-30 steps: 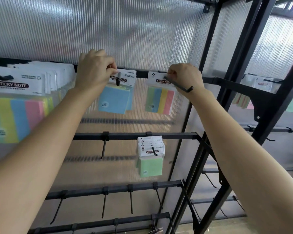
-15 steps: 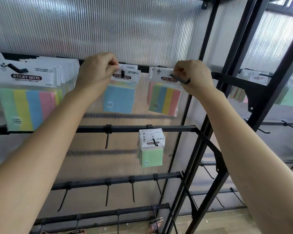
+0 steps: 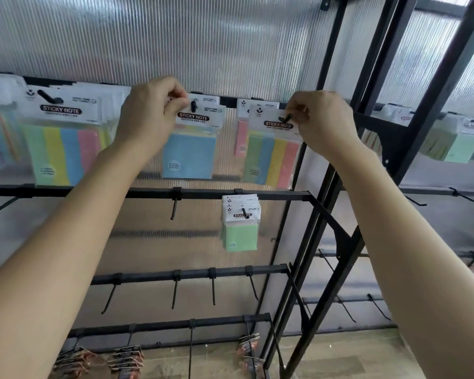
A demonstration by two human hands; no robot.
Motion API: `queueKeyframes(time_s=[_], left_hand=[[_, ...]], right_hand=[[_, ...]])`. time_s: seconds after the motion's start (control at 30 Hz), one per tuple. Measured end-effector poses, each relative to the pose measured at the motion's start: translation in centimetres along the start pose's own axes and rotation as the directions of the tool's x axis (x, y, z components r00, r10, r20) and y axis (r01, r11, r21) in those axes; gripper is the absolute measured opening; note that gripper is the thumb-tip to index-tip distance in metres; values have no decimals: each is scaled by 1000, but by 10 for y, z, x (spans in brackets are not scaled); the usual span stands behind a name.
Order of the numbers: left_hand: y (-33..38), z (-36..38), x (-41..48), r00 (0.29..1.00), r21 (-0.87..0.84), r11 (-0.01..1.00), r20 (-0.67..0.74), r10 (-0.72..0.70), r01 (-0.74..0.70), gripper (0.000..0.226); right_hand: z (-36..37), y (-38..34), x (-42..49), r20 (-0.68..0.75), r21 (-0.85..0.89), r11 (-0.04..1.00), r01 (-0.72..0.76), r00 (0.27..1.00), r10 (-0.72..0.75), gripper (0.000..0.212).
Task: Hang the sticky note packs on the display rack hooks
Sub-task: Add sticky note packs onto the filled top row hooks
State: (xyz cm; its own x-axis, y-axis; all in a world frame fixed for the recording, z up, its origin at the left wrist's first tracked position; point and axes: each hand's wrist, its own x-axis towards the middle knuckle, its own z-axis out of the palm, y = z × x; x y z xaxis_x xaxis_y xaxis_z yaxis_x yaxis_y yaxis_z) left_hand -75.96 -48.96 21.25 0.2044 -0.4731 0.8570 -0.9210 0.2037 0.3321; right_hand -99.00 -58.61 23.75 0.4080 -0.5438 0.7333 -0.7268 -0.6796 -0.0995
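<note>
Near twelve o'clock, pinching blue pack (image 3: 188, 155) with left hand (image 3: 151, 116), striped pack (image 3: 268, 161) with right hand (image 3: 324, 123). Likely light, floppy; grip stiff header (image 3: 268, 112).

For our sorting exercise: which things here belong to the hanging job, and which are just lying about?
Job: left hand, blue pack, right hand, striped pack.
Just about: green packs, dark bottom-row packs, floor.

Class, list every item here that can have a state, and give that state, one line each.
blue pack, threaded on a top-rail hook
striped pack, hook tip through its hole
green packs, hanging untouched on the middle rail
third-rail hooks, bare
left hand, fingers pinching the blue pack's header
right hand, fingers pinching the striped pack's header
</note>
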Motion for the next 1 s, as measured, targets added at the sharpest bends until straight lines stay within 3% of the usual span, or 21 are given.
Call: queueKeyframes(time_s=[0.37, 0.53, 0.77, 1.0], left_hand=[[45, -28, -19, 994, 6, 997, -81, -70, 71, 16], [64, -28, -36, 997, -15, 998, -47, -59, 59, 17], [81, 13, -88, 989, -101, 994, 141, -35, 50, 10], [117, 71, -123, 938, -309, 950, 340, 72, 39, 6]], right_hand=[[-36, -6, -20, -56, 132, 991, 23, 998, -16, 17], [-42, -3, -46, -41, 144, 989, 40, 999, -34, 17], [-27, 33, -119, 27, 51, 999, -11, 1000, 10, 14], [-34, 74, -200, -16, -58, 972, -229, 974, 228, 19]])
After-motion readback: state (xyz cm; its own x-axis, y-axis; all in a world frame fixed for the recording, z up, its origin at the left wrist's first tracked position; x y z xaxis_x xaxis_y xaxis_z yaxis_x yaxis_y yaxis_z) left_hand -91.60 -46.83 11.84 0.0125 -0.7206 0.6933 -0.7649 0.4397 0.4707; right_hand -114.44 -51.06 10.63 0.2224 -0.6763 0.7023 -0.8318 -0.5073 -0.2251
